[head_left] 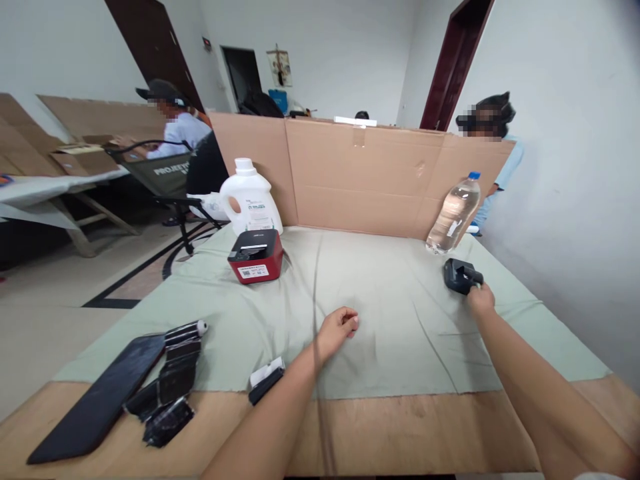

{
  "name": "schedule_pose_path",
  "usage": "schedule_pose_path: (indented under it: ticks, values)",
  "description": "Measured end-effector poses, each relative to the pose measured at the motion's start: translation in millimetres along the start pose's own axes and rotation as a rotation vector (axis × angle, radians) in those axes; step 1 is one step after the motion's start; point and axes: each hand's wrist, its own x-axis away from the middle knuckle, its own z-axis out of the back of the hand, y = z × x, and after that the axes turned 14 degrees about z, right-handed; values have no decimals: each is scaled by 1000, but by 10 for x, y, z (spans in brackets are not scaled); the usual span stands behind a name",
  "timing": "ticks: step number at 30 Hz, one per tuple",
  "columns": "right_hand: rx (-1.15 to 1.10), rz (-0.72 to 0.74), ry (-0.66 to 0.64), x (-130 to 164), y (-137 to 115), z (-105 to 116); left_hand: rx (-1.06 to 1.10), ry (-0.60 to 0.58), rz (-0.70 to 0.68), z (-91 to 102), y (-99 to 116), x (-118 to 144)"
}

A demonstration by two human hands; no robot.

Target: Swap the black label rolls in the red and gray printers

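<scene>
The right grip (481, 300) is closed on the near end of a black device (456, 275), which sits just ahead of the knuckles at the right-hand part of the bench (420, 433); the fingertips are partly hidden there. The left grip (340, 329) is well apart from it, over the middle of a pale green cloth (385, 300), with the fingers bent inward and the thumb close beside them; whether thumb and fingers meet cannot be told. Beyond the right grip and slightly to its left, a clear bottle (453, 217) with a blue cap stands in front of a cardboard screen (360, 177) that runs across the far side, ahead of both grips. Ahead and to the left of the left grip is a red and black box (263, 260) bearing a white printed label, and directly behind that box stands a white jug (260, 207) with a handle. Nearer than the left grip and to its left, a small black and white item (267, 381) lies just beside the forearm. Farther left of that grip, a crumpled black strip (177, 373) with a rolled end lies along a long dark slab (100, 400). Past the screen, one seated person (173, 137) is far to the left of the grips, and another person (511, 163) is beyond the right grip.
</scene>
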Motion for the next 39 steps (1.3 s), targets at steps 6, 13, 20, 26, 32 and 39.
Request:
schedule_pose_path:
  ticks: [6, 13, 20, 26, 32, 39]
  values:
    - [-40, 125, -47, 688, -510, -233, -31, 8, -19, -14, -26, -45]
    - [-435, 364, -513, 2236, -1052, -629, -370, 222, -238, -55, -54, 151]
    - [-457, 398, -680, 2356, -1095, -580, -569, 349, -223, 225, 675, 285]
    - [-357, 515, -701, 2361, -1126, -610, -1044, 1041, 6, 1442, 1436, -81]
    - [-331, 545, -708, 2360, -1159, -595, -831, 1092, 276, 1970, 1080, -324]
    - [-352, 539, -707, 2357, -1157, -606, -646, 1255, 173, 1700, 999, -403]
